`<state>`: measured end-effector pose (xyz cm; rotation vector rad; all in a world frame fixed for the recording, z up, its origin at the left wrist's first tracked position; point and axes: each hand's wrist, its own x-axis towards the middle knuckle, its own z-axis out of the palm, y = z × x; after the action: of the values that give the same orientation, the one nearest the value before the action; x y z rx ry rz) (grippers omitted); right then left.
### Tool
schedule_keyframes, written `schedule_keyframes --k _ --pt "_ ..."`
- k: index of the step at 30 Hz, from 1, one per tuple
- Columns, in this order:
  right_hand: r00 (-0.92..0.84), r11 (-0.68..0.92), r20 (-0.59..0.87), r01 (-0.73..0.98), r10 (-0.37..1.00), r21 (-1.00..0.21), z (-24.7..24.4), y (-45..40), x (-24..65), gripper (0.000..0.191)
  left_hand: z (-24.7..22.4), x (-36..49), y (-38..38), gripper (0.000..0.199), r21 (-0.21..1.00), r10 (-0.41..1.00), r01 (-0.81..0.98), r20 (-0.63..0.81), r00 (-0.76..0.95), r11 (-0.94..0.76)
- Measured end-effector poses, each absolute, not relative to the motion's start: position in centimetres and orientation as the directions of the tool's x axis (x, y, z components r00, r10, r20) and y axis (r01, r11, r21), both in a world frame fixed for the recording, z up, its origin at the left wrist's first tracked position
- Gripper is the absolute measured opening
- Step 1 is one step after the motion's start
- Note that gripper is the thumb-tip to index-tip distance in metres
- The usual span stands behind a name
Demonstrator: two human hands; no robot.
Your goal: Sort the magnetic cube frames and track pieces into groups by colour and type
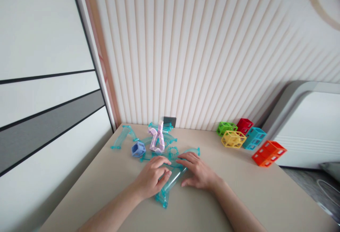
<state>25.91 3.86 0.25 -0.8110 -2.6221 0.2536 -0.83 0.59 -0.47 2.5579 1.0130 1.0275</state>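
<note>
A translucent teal plastic tube piece point(175, 179) lies slantwise on the table between my hands, its flared near end at the lower left. My left hand point(152, 177) is over the tube's left side, fingers loosely bent and apart, thumb close to the tube. On the other side, my right hand point(198, 171) has its fingers spread, the tips at the tube's far end and the thumb apart from it. Whether the fingertips press on the plastic is hard to tell. Just beyond my hands are a teal ring-like piece point(173, 151) and a curved teal piece point(193, 150).
A lilac-and-white faceted snake-like toy point(157, 141) stands among more teal pieces. To its left are a blue open-frame cube point(138, 149) and a teal arched piece point(122, 138). Green, red, yellow, turquoise and orange frame blocks point(268, 153) stand at the right. A ribbed wall closes off the back.
</note>
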Motion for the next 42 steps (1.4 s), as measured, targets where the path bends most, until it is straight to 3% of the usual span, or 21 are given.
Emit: schedule_keyframes --k 7,13,17,22,27,34,38,42 --pt "-0.765 0.843 0.359 0.516 0.534 -0.154 -0.3 3.9 25.9 0.048 -0.5 -0.8 0.7 0.027 0.415 0.664 0.523 0.539 0.518 -0.745" --pt "-0.731 0.854 0.49 0.517 0.475 -0.056 0.2 3.7 26.0 0.041 0.1 -1.1 0.6 0.025 0.415 0.663 0.522 0.551 0.507 -0.745" --pt "-0.637 0.817 0.587 0.571 0.5 -0.077 0.6 3.3 26.2 0.039 0.4 -1.2 0.6 0.018 0.399 0.647 0.517 0.566 0.511 -0.757" --pt "-0.522 0.778 0.67 0.614 0.527 -0.134 0.2 3.1 26.5 0.04 0.3 -1.2 0.8 0.037 0.367 0.63 0.533 0.607 0.484 -0.763" --pt "-0.504 0.764 0.672 0.628 0.543 -0.147 -0.3 3.2 26.2 0.042 -0.4 -1.1 1.3 0.031 0.378 0.641 0.552 0.638 0.426 -0.743" --pt "-0.359 0.632 0.616 0.712 0.701 -0.305 -1.1 3.2 25.3 0.058 -0.4 -2.4 2.4 0.032 0.384 0.638 0.63 0.732 0.238 -0.675" --pt "-0.429 0.639 0.548 0.719 0.718 -0.274 -1.4 3.4 25.1 0.046 0.2 -3.3 3.2 0.028 0.434 0.62 0.679 0.784 0.041 -0.593" --pt "-0.514 0.662 0.474 0.715 0.715 -0.223 -1.4 2.9 23.1 0.049 0.0 -3.5 3.6 0.026 0.48 0.64 0.688 0.768 -0.03 -0.544"
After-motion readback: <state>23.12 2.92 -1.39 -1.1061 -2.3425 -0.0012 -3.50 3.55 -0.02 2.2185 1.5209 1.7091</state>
